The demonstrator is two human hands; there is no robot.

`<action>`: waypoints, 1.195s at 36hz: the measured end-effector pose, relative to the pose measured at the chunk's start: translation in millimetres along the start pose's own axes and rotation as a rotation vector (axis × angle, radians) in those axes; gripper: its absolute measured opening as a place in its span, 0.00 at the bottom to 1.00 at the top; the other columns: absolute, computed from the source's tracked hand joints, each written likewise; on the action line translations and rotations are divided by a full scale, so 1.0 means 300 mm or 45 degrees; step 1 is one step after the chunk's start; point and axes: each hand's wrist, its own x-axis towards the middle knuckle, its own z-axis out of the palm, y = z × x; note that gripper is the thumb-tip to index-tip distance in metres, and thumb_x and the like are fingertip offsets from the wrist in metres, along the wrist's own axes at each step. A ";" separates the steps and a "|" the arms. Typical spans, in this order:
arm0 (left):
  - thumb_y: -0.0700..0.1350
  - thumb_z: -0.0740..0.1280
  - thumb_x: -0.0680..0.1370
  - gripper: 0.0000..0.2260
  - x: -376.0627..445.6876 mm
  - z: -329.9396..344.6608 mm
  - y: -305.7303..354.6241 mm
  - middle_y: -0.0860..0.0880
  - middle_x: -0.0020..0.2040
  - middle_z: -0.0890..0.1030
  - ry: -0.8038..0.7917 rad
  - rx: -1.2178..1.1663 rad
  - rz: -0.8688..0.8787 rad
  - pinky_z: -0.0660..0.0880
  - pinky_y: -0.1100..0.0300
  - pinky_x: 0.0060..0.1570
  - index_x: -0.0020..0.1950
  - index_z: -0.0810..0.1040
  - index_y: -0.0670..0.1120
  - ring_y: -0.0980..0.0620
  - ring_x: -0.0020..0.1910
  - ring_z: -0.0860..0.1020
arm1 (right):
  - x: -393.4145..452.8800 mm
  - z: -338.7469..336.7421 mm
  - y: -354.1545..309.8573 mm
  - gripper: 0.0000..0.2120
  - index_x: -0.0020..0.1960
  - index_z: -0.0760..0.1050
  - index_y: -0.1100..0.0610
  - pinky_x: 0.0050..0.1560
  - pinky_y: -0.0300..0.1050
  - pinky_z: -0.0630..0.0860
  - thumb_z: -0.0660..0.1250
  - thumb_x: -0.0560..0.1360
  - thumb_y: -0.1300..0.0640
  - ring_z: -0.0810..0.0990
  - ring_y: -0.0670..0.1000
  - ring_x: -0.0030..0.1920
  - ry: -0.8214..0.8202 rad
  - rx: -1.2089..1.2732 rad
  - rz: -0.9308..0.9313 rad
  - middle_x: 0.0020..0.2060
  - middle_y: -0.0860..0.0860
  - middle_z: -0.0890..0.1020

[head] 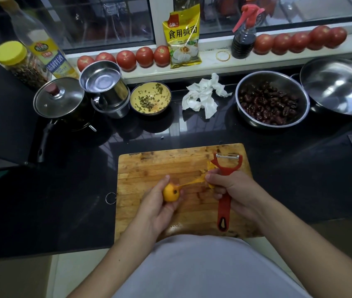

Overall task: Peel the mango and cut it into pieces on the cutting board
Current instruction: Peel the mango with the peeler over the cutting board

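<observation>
A small yellow-orange mango point(170, 192) sits in my left hand point(156, 203), which grips it over the wooden cutting board point(149, 166); its stem end faces the camera. My right hand point(233, 188) holds a red peeler point(224, 190) by the handle, blade end pointing away. A thin strip of mango peel point(194, 181) stretches from the fruit to my right thumb, which pinches it against the peeler. More peel point(210, 166) lies by the peeler head. Most of the mango is hidden by my fingers.
Behind the board on the black counter stand a bowl of dark red fruit point(272, 100), an upturned steel bowl point(338, 84), crumpled tissue point(203, 95), a yellow dish of chopped greens point(150, 97), a steel cup point(104, 87) and a lidded pot point(60, 100). Tomatoes point(125, 60) line the sill.
</observation>
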 end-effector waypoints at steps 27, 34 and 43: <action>0.42 0.65 0.81 0.05 -0.016 -0.090 0.055 0.43 0.45 0.82 -0.273 0.102 -0.105 0.77 0.56 0.39 0.56 0.75 0.43 0.47 0.41 0.80 | 0.119 -0.218 0.014 0.09 0.58 0.79 0.44 0.55 0.51 0.80 0.69 0.78 0.51 0.80 0.50 0.54 0.258 -1.446 -0.073 0.55 0.46 0.79; 0.33 0.67 0.75 0.18 -0.033 -0.108 0.038 0.42 0.53 0.80 -0.606 0.173 -0.032 0.80 0.56 0.39 0.65 0.76 0.41 0.46 0.46 0.80 | 0.026 -0.110 -0.010 0.02 0.48 0.82 0.48 0.46 0.46 0.76 0.70 0.77 0.51 0.82 0.50 0.49 0.221 -0.970 -0.135 0.46 0.48 0.85; 0.26 0.66 0.77 0.25 -0.084 -0.056 0.035 0.42 0.62 0.84 -0.575 0.652 0.256 0.81 0.52 0.50 0.68 0.80 0.50 0.45 0.55 0.83 | 0.017 0.130 0.012 0.04 0.42 0.81 0.53 0.39 0.45 0.79 0.71 0.74 0.54 0.81 0.48 0.39 -0.012 -1.030 -0.315 0.37 0.49 0.84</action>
